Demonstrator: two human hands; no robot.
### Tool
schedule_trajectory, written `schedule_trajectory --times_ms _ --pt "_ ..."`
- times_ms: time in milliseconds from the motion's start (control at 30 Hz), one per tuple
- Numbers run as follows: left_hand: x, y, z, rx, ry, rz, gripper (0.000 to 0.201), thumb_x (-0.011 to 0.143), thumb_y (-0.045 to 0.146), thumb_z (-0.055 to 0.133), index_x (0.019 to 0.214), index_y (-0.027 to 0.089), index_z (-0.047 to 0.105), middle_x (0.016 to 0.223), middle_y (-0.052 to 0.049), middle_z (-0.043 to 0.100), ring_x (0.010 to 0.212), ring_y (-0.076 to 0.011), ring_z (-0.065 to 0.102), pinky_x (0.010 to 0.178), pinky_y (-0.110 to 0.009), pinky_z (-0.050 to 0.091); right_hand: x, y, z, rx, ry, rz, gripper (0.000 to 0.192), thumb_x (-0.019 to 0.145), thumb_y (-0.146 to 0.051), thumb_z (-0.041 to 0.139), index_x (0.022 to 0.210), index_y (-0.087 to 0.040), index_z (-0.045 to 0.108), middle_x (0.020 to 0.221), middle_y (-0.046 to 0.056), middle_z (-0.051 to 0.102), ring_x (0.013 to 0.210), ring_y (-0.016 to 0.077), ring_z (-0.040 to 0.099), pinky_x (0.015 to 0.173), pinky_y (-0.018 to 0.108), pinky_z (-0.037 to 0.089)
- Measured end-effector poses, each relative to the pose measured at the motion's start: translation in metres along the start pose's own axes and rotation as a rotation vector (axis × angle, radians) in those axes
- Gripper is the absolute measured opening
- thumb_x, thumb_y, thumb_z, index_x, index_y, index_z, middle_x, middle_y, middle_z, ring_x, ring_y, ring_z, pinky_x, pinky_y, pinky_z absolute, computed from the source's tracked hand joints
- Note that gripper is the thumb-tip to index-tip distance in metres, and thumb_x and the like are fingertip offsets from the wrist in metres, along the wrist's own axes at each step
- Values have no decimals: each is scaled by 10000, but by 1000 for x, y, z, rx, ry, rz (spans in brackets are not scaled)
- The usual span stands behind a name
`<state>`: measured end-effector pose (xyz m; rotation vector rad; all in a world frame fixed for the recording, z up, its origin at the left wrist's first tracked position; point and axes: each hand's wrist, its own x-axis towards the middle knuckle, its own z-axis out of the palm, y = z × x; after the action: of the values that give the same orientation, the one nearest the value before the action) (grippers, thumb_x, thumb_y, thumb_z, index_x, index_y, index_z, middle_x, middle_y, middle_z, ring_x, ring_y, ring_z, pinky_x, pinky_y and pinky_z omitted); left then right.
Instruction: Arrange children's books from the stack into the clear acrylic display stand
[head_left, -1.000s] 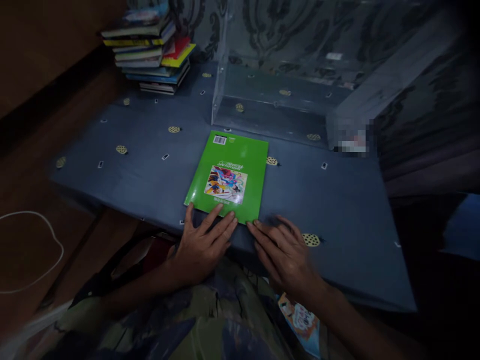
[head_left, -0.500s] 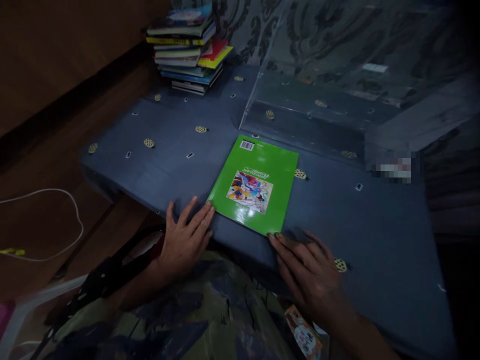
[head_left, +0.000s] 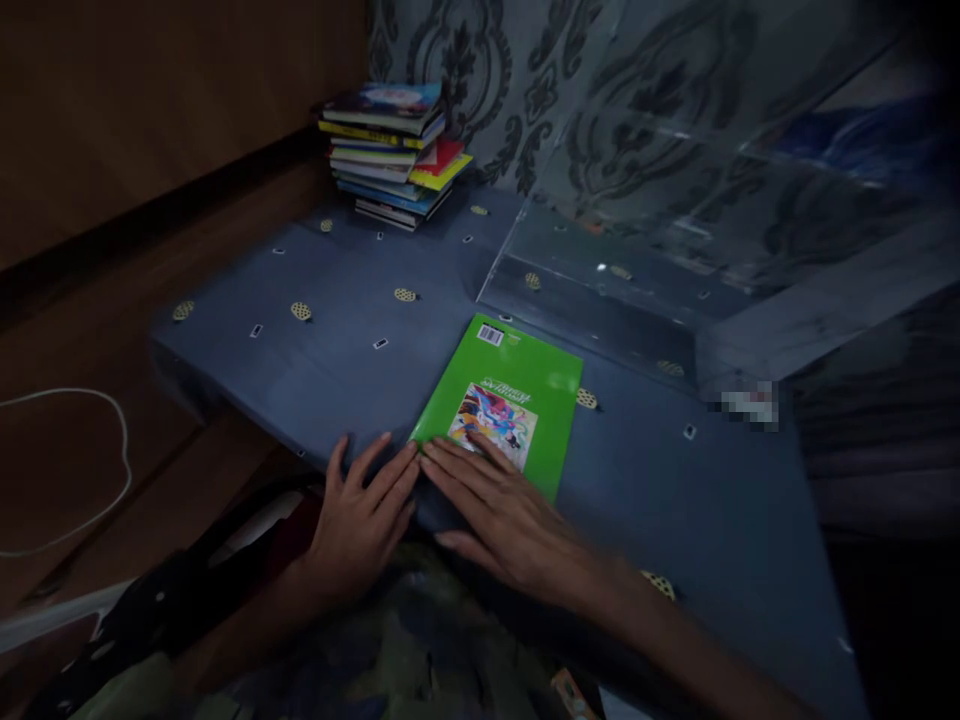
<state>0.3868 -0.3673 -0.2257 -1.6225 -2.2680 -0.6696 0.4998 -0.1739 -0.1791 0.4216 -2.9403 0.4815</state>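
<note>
- the green book (head_left: pixel 517 385) lies flat and closed on the blue patterned cloth (head_left: pixel 337 350), near its front edge, just in front of the clear plastic box (head_left: pixel 637 270).
- its cover is bright green, with a white barcode at the far left corner and a colourful cartoon panel in the middle under a line of small lettering.
- the right hand (head_left: pixel 499 510) lies flat over the book's near edge, fingers straight and slightly spread, clamped on nothing.
- the left hand (head_left: pixel 360 515) rests flat on the cloth, fingertips at the book's near left corner, fingers loosely apart.
- the right hand hides the book's near edge and part of the panel.
- the lettering is too small and dim to read.
- a stack of books (head_left: pixel 394 150) stands at the far end; its titles cannot be made out.
- a blurred patch covers something at the box's right.
</note>
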Motion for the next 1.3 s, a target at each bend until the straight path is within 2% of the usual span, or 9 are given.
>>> schedule_trajectory --times_ms 67,167,300,467,667,867,1033,1200,1300 --pt "0 0 1 -13 23 -2 338 946 155 528 1268 152 630 1281 -75 711 1284 -293 532 1200 -563 200 14 6 1 35 -52 -10 636 1005 -446 527 1515 -85 405 1536 198 477 1470 266 406 1225 537 343" --pt "2 -1 3 -41 55 -11 296 945 164 543 1219 166 656 1224 -54 737 1222 -284 566 1203 -535 207 24 17 2 71 -79 -33 654 1007 -473 511 1507 -63 413 1546 205 460 1484 254 385 1241 503 323" --pt "6 -1 5 -52 91 -7 323 938 125 522 1222 194 659 1203 -36 745 1154 -250 598 1197 -482 233 26 33 0 89 -55 -47 578 1015 -433 518 1499 -125 443 1511 160 520 1467 235 414 1244 518 311" --pt "11 -3 9 -108 135 -8 351 919 79 508 1215 193 660 1156 -33 759 1124 -231 598 1189 -459 246 34 54 -4 88 -26 -19 525 1028 -425 501 1482 -162 477 1509 139 523 1452 228 435 1256 524 280" --pt "9 -7 14 -164 168 -15 369 916 93 522 1236 218 657 1156 -40 757 1131 -231 599 1169 -481 288 44 85 -8 49 -7 -3 540 1052 -453 415 1467 -114 484 1521 152 501 1461 237 417 1256 552 265" --pt "4 -10 21 -172 154 -24 415 919 113 504 1288 249 637 1182 -45 747 1156 -232 605 1160 -492 308 54 124 -21 -15 9 92 547 1056 -460 387 1463 -108 486 1516 166 504 1462 261 417 1237 607 267" --pt "2 -12 23 -189 181 -13 393 921 122 512 1273 237 643 1174 -46 749 1154 -231 602 1166 -488 302 58 154 -26 -27 35 158 505 1063 -448 376 1488 -193 472 1532 132 496 1471 253 402 1238 600 262" --pt "8 -18 14 -144 84 62 392 932 76 488 1277 204 620 1168 -69 737 1169 -224 600 1131 -452 365 59 164 -26 12 42 204 485 1064 -406 390 1471 -165 494 1525 141 504 1471 252 405 1240 598 246" --pt "19 -21 7 -112 53 118 305 951 90 481 1195 191 632 1201 -93 715 1192 -224 594 1075 -417 424 59 165 -24 24 54 226 488 1060 -402 396 1445 -130 520 1516 148 515 1466 258 414 1237 599 249"
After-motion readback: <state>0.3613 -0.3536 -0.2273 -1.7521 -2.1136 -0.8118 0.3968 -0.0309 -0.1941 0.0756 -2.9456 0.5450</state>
